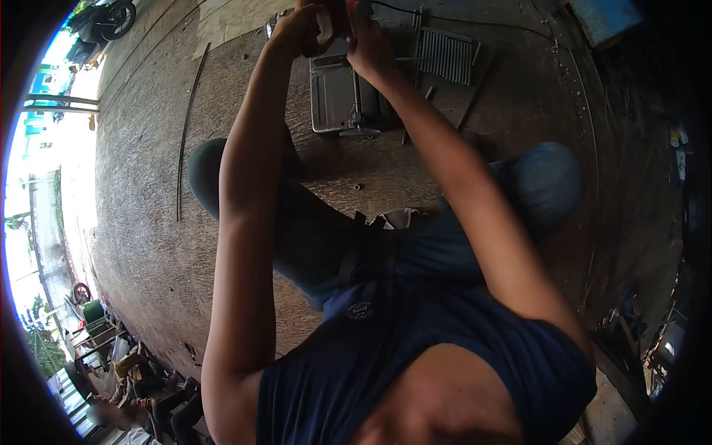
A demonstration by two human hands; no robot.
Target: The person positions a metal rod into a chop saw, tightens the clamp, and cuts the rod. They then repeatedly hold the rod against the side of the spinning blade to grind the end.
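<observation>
You have a small tool (331, 21) gripped between both hands at the very top edge of the view, right above the metal tray (335, 96). Only its lower part shows; the rest is cut off, so what kind of tool it is cannot be told. Your left hand (297, 31) is curled around it from one side, fingers closed on it. Your right hand (367, 41) is wrapped against it from the other side, also closed, though how much of the tool it actually clamps is hidden by your own knuckles.

A cable (460, 21) runs off from the tool past the tray's far corner. Keep it slack and out from under your wrists, so it does not drag the tool sideways as you work.

The tray lies flat on the wooden floor (148, 185), just below your hands. Beside it, on the cable's side, sits a ribbed grille (446, 55) with a few loose rods around it. Nearer you than the tray, a small cylinder (357, 187) lies by itself on the boards, between your knees (549, 178).

You are squatting with both arms stretched well out, which is a tiring reach. I judge that you would hold steadier by bracing your elbows toward your knees and bringing the work closer to the tray's near edge. Lift your head a little too: the hands are nearly out of sight, and you cannot guide what you cannot see.

A long thin strip (183, 141) lies well away from the tray, toward the open doorway side.
</observation>
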